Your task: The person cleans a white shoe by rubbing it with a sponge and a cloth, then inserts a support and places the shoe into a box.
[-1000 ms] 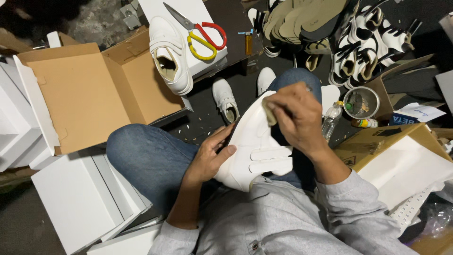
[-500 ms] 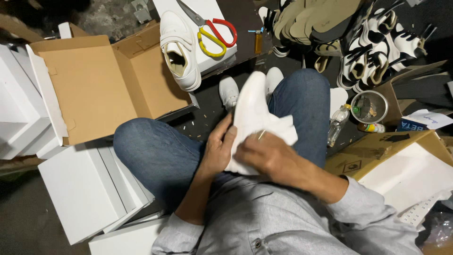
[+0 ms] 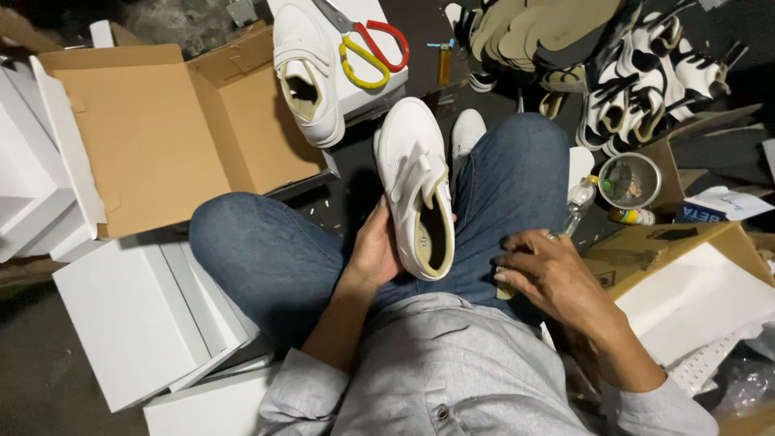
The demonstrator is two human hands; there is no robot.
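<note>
My left hand [image 3: 375, 252] grips a white strap sneaker [image 3: 418, 186] by its side, sole down, opening up, held between my knees in blue jeans. My right hand [image 3: 542, 270] rests on my right thigh, fingers spread, a small pale object half hidden under the palm. A second white sneaker [image 3: 305, 73] lies on a white box beyond my left knee, next to red-and-yellow scissors [image 3: 367, 44].
An open brown cardboard box [image 3: 153, 137] sits at left, stacked white shoe boxes [image 3: 137, 315] below it. Piles of insoles and sandals [image 3: 597, 56] lie at the top right. A small round container [image 3: 630, 179], a bottle and another cardboard box [image 3: 686, 282] stand at right.
The sneaker has been turned upright, opening now facing up. My right hand has left the shoe and dropped onto my right thigh; my left hand still holds the shoe.
</note>
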